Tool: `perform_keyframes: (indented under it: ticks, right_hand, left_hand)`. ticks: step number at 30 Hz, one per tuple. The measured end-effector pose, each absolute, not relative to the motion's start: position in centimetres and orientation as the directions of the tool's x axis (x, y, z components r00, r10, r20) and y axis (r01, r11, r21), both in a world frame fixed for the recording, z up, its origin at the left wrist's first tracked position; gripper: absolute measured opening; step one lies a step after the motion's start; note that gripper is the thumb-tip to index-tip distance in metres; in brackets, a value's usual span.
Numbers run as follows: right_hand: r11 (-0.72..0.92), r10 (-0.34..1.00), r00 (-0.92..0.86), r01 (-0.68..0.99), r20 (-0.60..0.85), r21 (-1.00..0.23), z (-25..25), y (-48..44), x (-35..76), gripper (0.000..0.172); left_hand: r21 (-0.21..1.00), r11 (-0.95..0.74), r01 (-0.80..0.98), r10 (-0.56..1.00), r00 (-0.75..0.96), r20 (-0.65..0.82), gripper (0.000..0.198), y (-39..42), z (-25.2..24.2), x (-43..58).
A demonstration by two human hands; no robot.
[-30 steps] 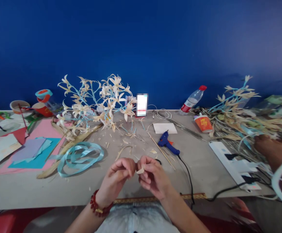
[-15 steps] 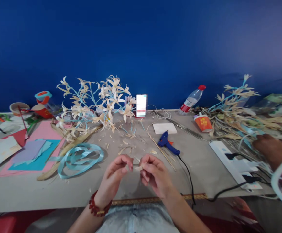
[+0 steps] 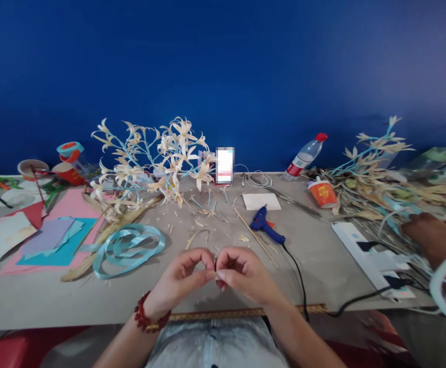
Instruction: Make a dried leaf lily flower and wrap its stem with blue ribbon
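My left hand (image 3: 182,278) and my right hand (image 3: 242,273) meet fingertip to fingertip over the near edge of the grey table (image 3: 35,301). Both are closed in a pinch on a small pale petal piece (image 3: 215,275), which is mostly hidden between the fingers. A red bead bracelet (image 3: 143,314) circles my left wrist. Just beyond my hands lie pale straw scraps (image 3: 198,232) and a thin wooden stick (image 3: 254,237). A blue glue gun (image 3: 266,227) lies to the right of my right hand.
A branch of cream flowers on light-blue stems (image 3: 154,158) stands at the back, a coil of light-blue ribbon (image 3: 127,248) and coloured paper sheets (image 3: 50,237) lie left. A water bottle (image 3: 305,156), an orange cup (image 3: 321,194) and straw lie right, where another person's hand (image 3: 432,237) works.
My hands have drawn closer together and slightly lower, and the pale piece that showed between them is now nearly hidden in the pinch. The other person's hand shifted a little.
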State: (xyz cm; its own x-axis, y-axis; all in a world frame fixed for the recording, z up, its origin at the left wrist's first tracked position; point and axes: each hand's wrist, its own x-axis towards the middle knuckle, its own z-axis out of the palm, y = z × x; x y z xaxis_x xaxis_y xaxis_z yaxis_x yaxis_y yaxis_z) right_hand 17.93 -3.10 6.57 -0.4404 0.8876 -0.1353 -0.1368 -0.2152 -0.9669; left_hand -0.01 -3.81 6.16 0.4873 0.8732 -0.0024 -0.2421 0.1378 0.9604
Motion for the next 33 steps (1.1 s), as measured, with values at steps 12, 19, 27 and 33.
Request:
perform_keyframes:
  ticks: [12,19,27,33]
  right_hand:
    - [-0.247,0.884,-0.449,-0.207,-0.132,-0.947,6.5,-3.1,18.0,0.002]
    - [-0.348,0.862,-0.487,-0.364,-0.141,-0.864,5.6,-2.9,17.6,0.005]
    - [-0.272,0.883,-0.451,-0.271,-0.128,-0.924,6.5,-3.1,17.9,0.003]
    - [-0.299,0.879,-0.462,-0.330,-0.123,-0.895,5.9,-3.1,17.5,0.006]
  left_hand:
    - [0.874,0.233,-0.426,0.906,0.421,-0.037,0.015,-4.1,5.2,0.4]
    - [0.808,0.241,-0.538,0.898,0.439,0.025,0.017,-4.3,5.0,0.8]
    - [0.829,0.232,-0.508,0.919,0.394,-0.016,0.016,-4.3,4.5,0.5]
    - [0.785,0.240,-0.571,0.914,0.406,0.016,0.016,-4.5,4.3,0.9]
